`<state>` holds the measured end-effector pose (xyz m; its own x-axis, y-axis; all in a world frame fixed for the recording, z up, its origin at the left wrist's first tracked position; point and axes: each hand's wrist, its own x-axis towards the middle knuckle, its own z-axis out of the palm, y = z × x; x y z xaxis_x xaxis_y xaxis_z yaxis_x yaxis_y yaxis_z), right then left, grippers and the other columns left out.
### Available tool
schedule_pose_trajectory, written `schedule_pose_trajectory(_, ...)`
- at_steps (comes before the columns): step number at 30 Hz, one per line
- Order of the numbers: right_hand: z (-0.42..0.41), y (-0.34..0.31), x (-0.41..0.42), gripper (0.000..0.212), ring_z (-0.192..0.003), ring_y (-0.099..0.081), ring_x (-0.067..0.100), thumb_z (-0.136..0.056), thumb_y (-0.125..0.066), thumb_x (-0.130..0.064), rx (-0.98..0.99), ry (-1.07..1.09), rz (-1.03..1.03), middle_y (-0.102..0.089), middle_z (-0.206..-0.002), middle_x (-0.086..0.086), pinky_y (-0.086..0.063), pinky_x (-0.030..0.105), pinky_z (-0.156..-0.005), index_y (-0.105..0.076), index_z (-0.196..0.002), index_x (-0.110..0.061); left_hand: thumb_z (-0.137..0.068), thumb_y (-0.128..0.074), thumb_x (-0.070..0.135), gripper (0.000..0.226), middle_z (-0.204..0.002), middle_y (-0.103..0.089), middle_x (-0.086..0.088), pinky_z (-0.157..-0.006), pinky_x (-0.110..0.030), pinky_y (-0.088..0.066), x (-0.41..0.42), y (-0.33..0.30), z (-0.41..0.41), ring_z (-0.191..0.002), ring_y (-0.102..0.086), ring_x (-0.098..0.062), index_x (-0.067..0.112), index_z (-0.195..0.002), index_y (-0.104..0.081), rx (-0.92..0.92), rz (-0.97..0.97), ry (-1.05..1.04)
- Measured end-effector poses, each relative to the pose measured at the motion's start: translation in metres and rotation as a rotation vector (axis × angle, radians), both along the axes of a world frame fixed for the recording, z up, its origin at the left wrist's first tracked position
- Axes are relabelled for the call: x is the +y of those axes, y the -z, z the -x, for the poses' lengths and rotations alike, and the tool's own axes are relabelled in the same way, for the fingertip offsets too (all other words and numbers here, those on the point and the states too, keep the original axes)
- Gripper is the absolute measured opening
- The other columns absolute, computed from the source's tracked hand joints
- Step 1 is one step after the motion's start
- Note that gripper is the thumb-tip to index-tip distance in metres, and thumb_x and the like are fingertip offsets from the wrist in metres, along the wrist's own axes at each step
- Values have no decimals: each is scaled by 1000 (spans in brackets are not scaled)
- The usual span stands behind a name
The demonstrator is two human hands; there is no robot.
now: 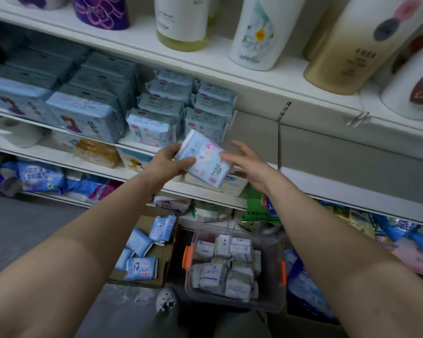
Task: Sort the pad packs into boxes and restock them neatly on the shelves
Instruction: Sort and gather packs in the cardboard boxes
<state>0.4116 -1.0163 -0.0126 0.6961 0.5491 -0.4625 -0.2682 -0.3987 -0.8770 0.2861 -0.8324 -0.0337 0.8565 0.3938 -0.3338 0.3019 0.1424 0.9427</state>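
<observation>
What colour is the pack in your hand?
The pad pack is light blue with pink flowers, clearest in the head view.

white shelf [137, 145] carries rows of blue pad packs [152, 125]; floor [22, 230] holds two boxes [276, 276]

Dim, flat light with soft shadows under the shelves [230, 69]; wide-angle bending and blur toward the edges.

The pad pack [203, 158] wears glossy, smooth plastic film. Below it, the cardboard box [156, 254] looks matt brown paperboard, and beside that box the bin [274, 272] is clear plastic with orange latches.
</observation>
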Motion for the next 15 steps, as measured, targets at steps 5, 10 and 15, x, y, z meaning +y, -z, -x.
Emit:
schedule_pose_trajectory(5, -2, -11, 17, 78, -119, -53, 20, -72, -87, -21, -343, -333, 148, -53, -135, -1, -48, 33, -99, -49, -140, -30, -80, -77, 12, 52, -106, -59, 6, -81, -24, -46, 1, -23, -15, -94, -56, -13, 17, -129, -57, -51, -784, 356)
schedule_pose_trajectory(10, -4, -7, 27, 67, -102, -63, 21, -67, -86, -33, -489, -351, 331, -65, -113, -2, -53, 39, -91, -57, -126, -25, -75, -82, 13, 77, -123, -52, 0, -88, -28, -48, -5, -17, -21, -101, -54, -15, 23, -140, -43, -171, -610, 170)
schedule_pose_trajectory(15, -10, 17, 12, 54, -109, -67, 24, -82, -76, -5, 28, 108, -133, -65, -126, 8, -55, 45, -94, -49, -128, -18, -87, -69, 35, 58, -123, -54, -11, -95, -44, -50, 5, 15, -15, -105, -61, -28, 11, -134, -45, 181, -435, -119)
